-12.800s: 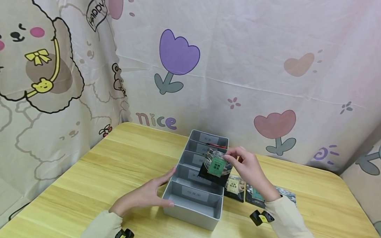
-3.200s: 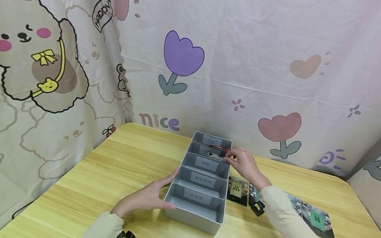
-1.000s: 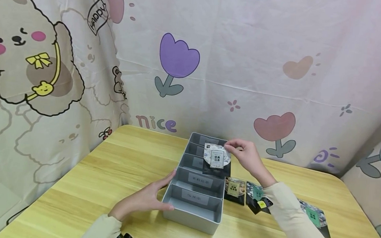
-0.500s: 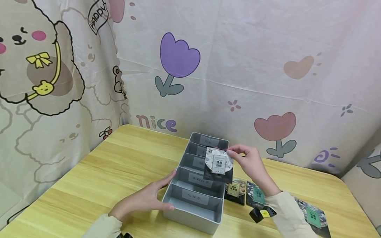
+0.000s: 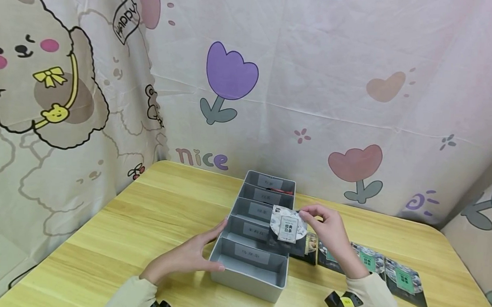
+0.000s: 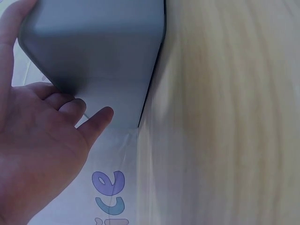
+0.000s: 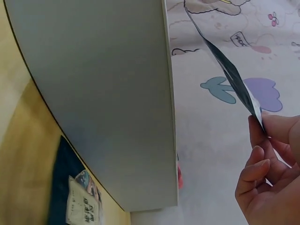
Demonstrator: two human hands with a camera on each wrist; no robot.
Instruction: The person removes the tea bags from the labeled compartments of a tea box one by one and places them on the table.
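Observation:
My right hand [image 5: 325, 226] pinches a tea packet [image 5: 289, 228] by its upper right corner, between thumb and forefinger. The packet has a white patterned top, a pale label and a black lower part. It hangs tilted over the near half of a grey divided box [image 5: 249, 289]. In the right wrist view the packet [image 7: 229, 70] shows nearly edge-on, above the box rim. My left hand [image 5: 189, 253] rests spread along the box's left side, thumb at the front corner. Its fingers lie against the grey wall [image 6: 103, 47] in the left wrist view.
Right of the box several tea packets lie in a row: one yellow-labelled [image 5: 312, 246], partly covered by the held packet, others green-labelled [image 5: 406, 280]. White labels [image 5: 251, 253] mark the compartments. A red edge [image 5: 283, 191] shows towards the back of the box. A printed curtain stands behind.
A green-labelled packet, earlier in my right hand, now lies on the table at right. My right hand has since lifted the white-topped packet from a rear compartment and moved it nearer. The left hand stays put.

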